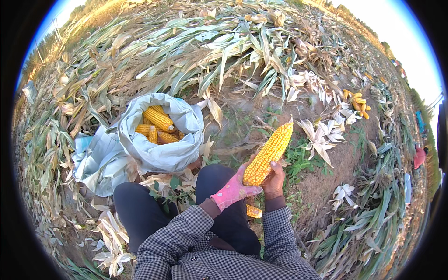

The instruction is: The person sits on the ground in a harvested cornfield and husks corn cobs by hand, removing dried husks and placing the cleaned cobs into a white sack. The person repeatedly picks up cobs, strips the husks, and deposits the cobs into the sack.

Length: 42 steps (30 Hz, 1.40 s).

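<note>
A husked ear of yellow corn [268, 154] is held up before my knees, its tip pointing up and to the right. My left hand [235, 190], in a pink dotted glove, grips the ear near its thick lower end. Bare, my right hand [274, 180] holds the same ear from the right side, thumb against the kernels. Part of another corn cob [254, 211] shows on the ground below my hands, beside my leg. To the left stands a pale woven sack [162, 154] with its rim rolled back, and several husked ears [157, 118] lie inside.
Flattened corn stalks [217, 49] cover the ground ahead, and more stalks [367, 210] lie at right. Peeled husks [316, 134] are scattered right of the ear. A small pile of corn ears [357, 103] lies farther off. Another person in red [419, 156] is at the far right.
</note>
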Each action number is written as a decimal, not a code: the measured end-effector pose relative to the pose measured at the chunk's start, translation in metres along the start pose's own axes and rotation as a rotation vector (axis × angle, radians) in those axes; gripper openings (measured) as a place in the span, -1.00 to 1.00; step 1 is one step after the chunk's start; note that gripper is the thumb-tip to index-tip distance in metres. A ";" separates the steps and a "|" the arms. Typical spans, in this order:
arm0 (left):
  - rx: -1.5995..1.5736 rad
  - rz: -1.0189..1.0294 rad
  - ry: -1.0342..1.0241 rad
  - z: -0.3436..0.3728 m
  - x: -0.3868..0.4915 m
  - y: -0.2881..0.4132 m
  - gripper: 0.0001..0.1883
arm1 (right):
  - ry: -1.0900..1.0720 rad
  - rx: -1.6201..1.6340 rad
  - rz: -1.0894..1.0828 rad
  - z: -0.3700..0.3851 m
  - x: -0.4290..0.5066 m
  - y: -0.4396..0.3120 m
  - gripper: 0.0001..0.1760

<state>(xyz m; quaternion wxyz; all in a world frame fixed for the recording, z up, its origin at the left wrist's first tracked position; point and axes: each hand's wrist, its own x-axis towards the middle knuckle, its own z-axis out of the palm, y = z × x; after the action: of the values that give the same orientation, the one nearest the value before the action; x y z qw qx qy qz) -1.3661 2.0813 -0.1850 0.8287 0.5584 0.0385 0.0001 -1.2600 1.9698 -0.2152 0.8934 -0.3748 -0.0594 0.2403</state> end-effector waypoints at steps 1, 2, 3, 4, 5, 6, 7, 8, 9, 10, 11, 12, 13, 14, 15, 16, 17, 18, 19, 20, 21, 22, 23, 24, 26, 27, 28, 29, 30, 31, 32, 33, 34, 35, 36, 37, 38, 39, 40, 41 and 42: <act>0.059 0.042 0.071 -0.001 0.001 0.000 -0.21 | 0.007 -0.005 0.005 0.002 0.003 0.003 -0.36; 0.088 -0.100 0.094 -0.002 0.000 0.001 -0.28 | 0.008 -0.004 0.023 0.003 0.005 0.006 -0.38; 0.119 -0.239 0.096 -0.003 0.001 0.001 -0.34 | 0.021 -0.008 0.023 0.002 0.008 0.008 -0.40; 0.166 -0.354 0.092 -0.002 0.001 0.001 -0.40 | 0.039 -0.013 0.000 -0.001 0.010 0.009 -0.41; 0.105 -0.547 0.095 -0.002 0.002 0.001 -0.54 | 0.122 -0.023 0.001 -0.004 0.012 0.011 -0.46; 0.097 -0.522 0.081 0.000 0.002 0.001 -0.56 | 0.127 -0.052 -0.016 -0.009 0.013 0.011 -0.49; 0.113 -0.525 0.082 0.001 0.002 -0.001 -0.57 | 0.153 -0.121 -0.047 -0.015 0.013 0.013 -0.51; 0.134 -0.550 0.081 0.003 0.002 -0.003 -0.58 | 0.183 -0.190 -0.077 -0.022 0.014 0.014 -0.54; 0.172 -0.516 0.076 0.005 0.002 -0.006 -0.61 | 0.203 -0.214 -0.060 -0.029 0.014 0.016 -0.55; 0.216 -0.502 0.074 0.005 0.002 -0.009 -0.64 | 0.229 -0.199 -0.057 -0.037 0.014 0.018 -0.56; 0.241 -0.505 0.085 0.004 0.002 -0.013 -0.67 | 0.217 -0.170 -0.075 -0.045 0.011 0.019 -0.58; 0.329 -0.505 0.043 0.003 0.002 -0.018 -0.68 | 0.343 -0.303 -0.081 -0.052 0.016 0.020 -0.57; 0.397 -0.522 0.016 0.002 0.001 -0.024 -0.70 | 0.313 -0.327 -0.132 -0.060 0.014 0.020 -0.58; 0.468 -0.552 0.006 0.001 0.001 -0.029 -0.71 | 0.351 -0.371 -0.129 -0.067 0.015 0.017 -0.58; 0.475 -0.490 -0.053 0.001 0.000 -0.034 -0.73 | 0.348 -0.411 -0.165 -0.075 0.016 0.011 -0.58; 0.482 -0.444 -0.092 0.001 -0.001 -0.037 -0.75 | 0.378 -0.461 -0.166 -0.081 0.017 0.003 -0.57; 0.481 -0.441 -0.143 -0.002 0.000 -0.038 -0.76 | 0.394 -0.494 -0.146 -0.085 0.018 -0.006 -0.57; 0.368 -0.429 -0.035 -0.004 0.001 -0.038 -0.78 | 0.409 -0.526 -0.125 -0.087 0.018 -0.016 -0.57; 0.247 -0.460 0.061 -0.005 0.003 -0.037 -0.79 | 0.410 -0.543 -0.084 -0.087 0.016 -0.027 -0.56; 0.126 -0.526 0.180 -0.006 0.006 -0.036 -0.79 | 0.447 -0.533 -0.077 -0.083 0.012 -0.035 -0.53; -0.017 -0.410 0.203 -0.009 0.011 -0.033 -0.80 | 0.428 -0.542 -0.012 -0.079 0.007 -0.043 -0.49; -0.101 -0.429 0.242 -0.009 0.016 -0.031 -0.80 | 0.339 -0.625 -0.024 -0.073 0.002 -0.050 -0.45; -0.208 -0.370 0.207 -0.005 0.021 -0.033 -0.79 | 0.281 -0.703 -0.048 -0.063 -0.004 -0.051 -0.42; -0.325 -0.274 0.169 0.000 0.023 -0.037 -0.76 | 0.208 -0.799 -0.095 -0.053 -0.009 -0.050 -0.38; -0.355 -0.282 0.151 0.010 0.034 -0.047 -0.72 | -0.009 -1.048 -0.187 -0.032 -0.018 -0.039 -0.24; -0.384 -0.257 0.118 0.012 0.036 -0.052 -0.70 | -0.090 -1.240 -0.150 -0.023 -0.025 -0.030 -0.20; -0.484 -0.156 0.143 0.016 0.041 -0.058 -0.70 | -0.204 -1.400 -0.193 -0.015 -0.032 -0.022 -0.17; -0.486 -0.196 0.245 0.011 0.038 -0.060 -0.69 | -0.256 -1.445 -0.095 -0.010 -0.036 -0.015 -0.12; -0.511 -0.206 0.325 0.005 0.036 -0.059 -0.68 | -0.243 -1.430 -0.158 -0.009 -0.043 -0.013 -0.12; -0.460 -0.151 0.446 0.001 0.037 -0.059 -0.65 | -0.256 -1.425 -0.215 -0.009 -0.048 -0.010 -0.11; -0.542 -0.108 0.553 -0.003 0.037 -0.058 -0.65 | -0.268 -1.431 -0.234 -0.011 -0.055 -0.010 -0.10; -0.599 -0.101 0.523 -0.010 0.040 -0.054 -0.66 | -0.163 -1.494 -0.268 -0.012 -0.063 -0.010 -0.13; -0.656 -0.159 0.558 -0.017 0.041 -0.048 -0.66 | -0.175 -1.385 -0.169 -0.014 -0.067 -0.011 -0.13; -0.688 -0.090 0.513 -0.019 0.043 -0.046 -0.64 | -0.196 -1.286 -0.005 -0.014 -0.073 -0.012 -0.14; -0.705 -0.070 0.526 -0.020 0.044 -0.043 -0.67 | -0.230 -1.196 0.185 -0.013 -0.074 -0.014 -0.15; -0.664 -0.041 0.491 -0.019 0.043 -0.041 -0.69 | -0.222 -1.112 0.139 -0.008 -0.075 -0.014 -0.17; -0.625 0.031 0.437 -0.016 0.042 -0.040 -0.72 | -0.159 -1.076 0.190 -0.003 -0.070 -0.013 -0.19; -0.584 0.015 0.490 -0.012 0.038 -0.041 -0.73 | -0.176 -1.097 0.071 0.004 -0.069 -0.014 -0.20; -0.545 0.035 0.519 -0.008 0.036 -0.042 -0.75 | -0.205 -1.103 -0.080 0.009 -0.064 -0.016 -0.21; -0.143 0.193 0.525 -0.007 0.034 -0.042 -0.75 | -0.184 -1.152 -0.041 0.017 -0.062 -0.015 -0.22; -0.018 0.261 0.544 -0.010 0.033 -0.040 -0.76 | -0.169 -1.171 -0.091 0.024 -0.058 -0.015 -0.23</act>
<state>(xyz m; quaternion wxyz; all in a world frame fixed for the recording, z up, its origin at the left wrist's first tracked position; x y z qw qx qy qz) -1.3351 2.0765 -0.2279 0.7859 0.5307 0.1869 0.2565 -1.3117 1.9482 -0.1834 0.5394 -0.7821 -0.2693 0.1579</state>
